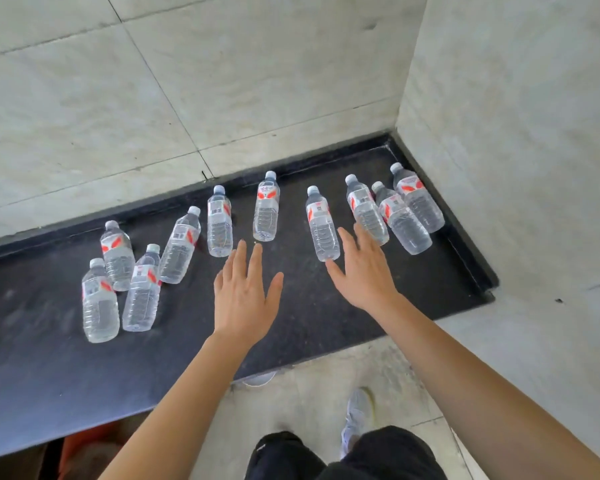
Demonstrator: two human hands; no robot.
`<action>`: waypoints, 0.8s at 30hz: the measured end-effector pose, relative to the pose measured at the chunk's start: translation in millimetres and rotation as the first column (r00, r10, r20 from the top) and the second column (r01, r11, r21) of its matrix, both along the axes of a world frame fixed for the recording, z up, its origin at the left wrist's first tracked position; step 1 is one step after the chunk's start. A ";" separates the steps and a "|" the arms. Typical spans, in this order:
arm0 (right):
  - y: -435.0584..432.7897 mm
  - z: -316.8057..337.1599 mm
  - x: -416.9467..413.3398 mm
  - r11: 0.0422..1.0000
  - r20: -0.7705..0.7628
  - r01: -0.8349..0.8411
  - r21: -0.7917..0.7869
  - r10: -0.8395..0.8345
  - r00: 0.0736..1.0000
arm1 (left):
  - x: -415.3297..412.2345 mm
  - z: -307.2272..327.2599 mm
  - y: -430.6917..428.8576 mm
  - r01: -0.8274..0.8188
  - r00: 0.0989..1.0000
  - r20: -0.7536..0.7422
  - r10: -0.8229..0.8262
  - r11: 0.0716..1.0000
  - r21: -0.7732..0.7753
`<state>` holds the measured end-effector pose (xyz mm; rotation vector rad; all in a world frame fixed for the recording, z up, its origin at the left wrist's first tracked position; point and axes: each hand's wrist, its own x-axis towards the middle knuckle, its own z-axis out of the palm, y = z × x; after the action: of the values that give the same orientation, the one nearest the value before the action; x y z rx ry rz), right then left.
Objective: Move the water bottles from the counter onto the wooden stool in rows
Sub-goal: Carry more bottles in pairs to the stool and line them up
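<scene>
Ten clear water bottles (266, 207) with white caps and red-and-white labels, all standing on the dark tabletop (291, 323). Label print is too small to read. Loose group of four at left, two near the middle, four at right toward the wall corner. The three rightmost overlap in view, so can't tell if they touch.

Both hands hold nothing. The left hand (245, 292) is over the tabletop with fingers straight and spread, just short of the middle pair. The right hand (364, 271) is the same, flat and spread. Its fingertips overlap the lower part of one right-side bottle (366, 211), contact unclear. Its thumb is just beside the base of the neighbouring bottle (322, 225).

Under the tabletop's front edge is an orange object (84, 448), mostly hidden, can't identify. One grey shoe (359, 417) on the pale floor (326, 393). The second shoe (260, 378) is mostly tucked under the edge. The dark trousers (343, 455) are cut off at the bottom of frame.
</scene>
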<state>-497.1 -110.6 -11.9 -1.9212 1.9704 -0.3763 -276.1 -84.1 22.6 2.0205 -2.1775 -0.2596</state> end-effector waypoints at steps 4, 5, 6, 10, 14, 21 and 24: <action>-34.6 -29.8 4.4 0.990 0.018 -0.010 0.144 0.007 1.000 | 0.7 -34.8 -34.9 -0.031 0.999 -0.006 0.032 0.991 0.130; -42.2 -37.9 6.1 0.986 0.022 0.002 0.167 -0.006 1.000 | 1.9 -44.2 -46.9 -0.038 0.999 -0.009 0.040 0.987 0.159; -49.9 -45.4 8.1 0.983 0.025 0.016 0.184 -0.021 0.999 | 2.1 -52.7 -59.8 -0.042 0.999 -0.013 0.045 0.983 0.176; -80.0 -73.5 19.6 0.965 0.039 0.078 0.250 -0.091 0.995 | 1.3 -84.9 -113.1 -0.049 0.996 -0.057 0.063 0.972 0.228; -109.2 -102.2 36.4 0.979 0.040 0.122 0.164 -0.130 0.991 | 3.9 -116.3 -164.2 -0.052 0.993 -0.088 0.077 0.966 0.255; -123.5 -131.9 51.5 0.945 -0.043 0.299 0.135 -0.296 0.954 | 6.6 -165.5 -210.4 -0.105 0.982 -0.111 0.150 0.936 0.337; -130.3 -133.1 49.5 0.940 -0.073 0.311 0.137 -0.304 0.950 | 6.0 -173.1 -209.3 -0.088 0.944 -0.265 0.196 0.925 0.370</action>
<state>-447.6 -240.9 -145.0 -1.5487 2.2700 -0.2562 -270.1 -293.4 -150.5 2.1316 -1.8898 -0.9329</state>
